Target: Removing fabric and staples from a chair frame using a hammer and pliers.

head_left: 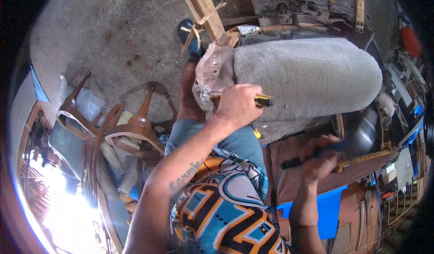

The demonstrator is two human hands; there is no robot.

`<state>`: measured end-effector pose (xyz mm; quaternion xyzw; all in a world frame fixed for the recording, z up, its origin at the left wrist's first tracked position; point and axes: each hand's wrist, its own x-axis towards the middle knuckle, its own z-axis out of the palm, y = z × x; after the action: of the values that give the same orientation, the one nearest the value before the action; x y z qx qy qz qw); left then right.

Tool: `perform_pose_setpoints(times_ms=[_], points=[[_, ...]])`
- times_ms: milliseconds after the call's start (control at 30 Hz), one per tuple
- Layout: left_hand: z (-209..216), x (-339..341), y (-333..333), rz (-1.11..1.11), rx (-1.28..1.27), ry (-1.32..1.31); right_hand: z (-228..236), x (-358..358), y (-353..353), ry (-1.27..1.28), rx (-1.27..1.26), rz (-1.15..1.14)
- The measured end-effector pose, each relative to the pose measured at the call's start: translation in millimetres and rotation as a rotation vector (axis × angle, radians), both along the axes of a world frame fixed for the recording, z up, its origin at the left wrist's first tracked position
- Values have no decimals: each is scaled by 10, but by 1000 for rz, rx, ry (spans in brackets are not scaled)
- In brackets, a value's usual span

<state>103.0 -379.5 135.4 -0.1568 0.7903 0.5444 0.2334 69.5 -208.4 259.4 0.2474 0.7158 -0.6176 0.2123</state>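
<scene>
My left hand (239,102) is closed round a chisel-like tool with a yellow-and-black handle (264,101). Its shaft points left, at the torn, crumpled edge of a pale covering (214,66) on the end of a padded grey furniture piece (307,77). Woven grey fabric wraps the piece's long rounded body, which lies across in front of me. Off to the right, my right hand (318,156) grips a mallet, blurred by motion. Its dark handle end (291,163) sticks out to the left, and a large dark head (364,129) shows beyond the fingers. The tool's tip is hard to make out.
A wooden post (203,9) with splintered strips rises from the piece's far left end. Wooden chair frames (140,123) crowd the left. Scrap timber (298,16) lies at the back, and a brown-covered surface (294,177) stretches beneath my right hand.
</scene>
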Motion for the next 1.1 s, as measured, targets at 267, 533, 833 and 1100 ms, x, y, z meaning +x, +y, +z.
perform_pose_setpoints(times_ms=[267,533,833,1100], points=[[-114,65,42,-116,-29,22,-295,195,-158,-456,540,743],[-57,150,-22,-147,108,120,-400,530,-233,-272,635,828],[-36,280,4,-92,-12,221,-99,445,-203,103,-366,-128],[-117,335,-74,-145,-73,277,-93,374,-131,-81,453,657]])
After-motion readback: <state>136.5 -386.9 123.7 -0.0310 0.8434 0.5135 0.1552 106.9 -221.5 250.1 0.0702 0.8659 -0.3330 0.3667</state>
